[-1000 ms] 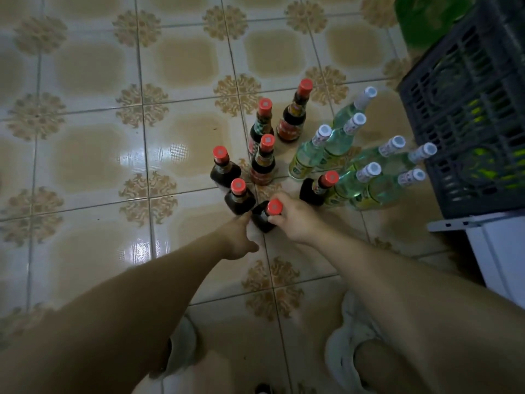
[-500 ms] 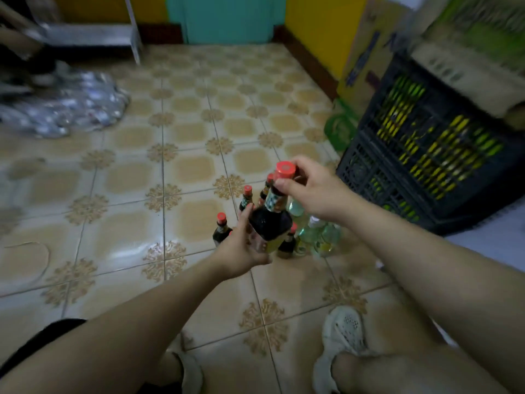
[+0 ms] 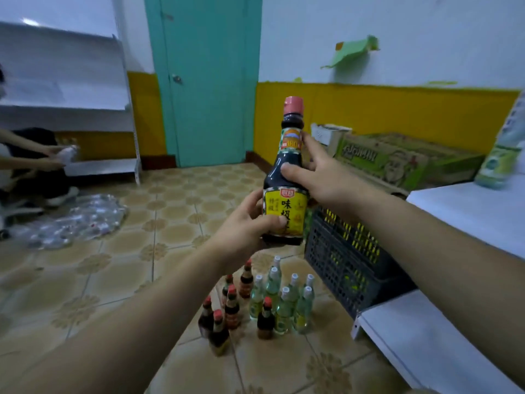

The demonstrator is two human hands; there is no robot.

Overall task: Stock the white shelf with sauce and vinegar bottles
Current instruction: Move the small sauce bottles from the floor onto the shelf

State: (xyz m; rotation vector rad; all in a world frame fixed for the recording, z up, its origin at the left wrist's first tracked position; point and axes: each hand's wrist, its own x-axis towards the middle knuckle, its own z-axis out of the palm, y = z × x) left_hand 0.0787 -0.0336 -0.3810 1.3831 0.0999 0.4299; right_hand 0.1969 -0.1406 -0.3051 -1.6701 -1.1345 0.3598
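Note:
I hold a dark sauce bottle (image 3: 288,163) with a red cap and yellow label upright in front of me. My left hand (image 3: 244,226) grips its lower body. My right hand (image 3: 318,172) holds its shoulder and neck. On the floor below stand several dark red-capped sauce bottles (image 3: 224,311) and several clear white-capped vinegar bottles (image 3: 284,300). The white shelf (image 3: 454,211) lies at my right, with one pale bottle (image 3: 502,149) standing on its upper board.
A dark plastic crate (image 3: 346,257) sits beside the floor bottles, under a green carton (image 3: 403,157). Another white shelf (image 3: 85,115) stands at the far left, where a second person (image 3: 25,163) crouches. Crumpled clear plastic (image 3: 76,217) lies on the tiles. A teal door (image 3: 207,81) is ahead.
Both hands lifted the sauce bottle from the floor cluster up to chest height. My view rose from the floor to the room.

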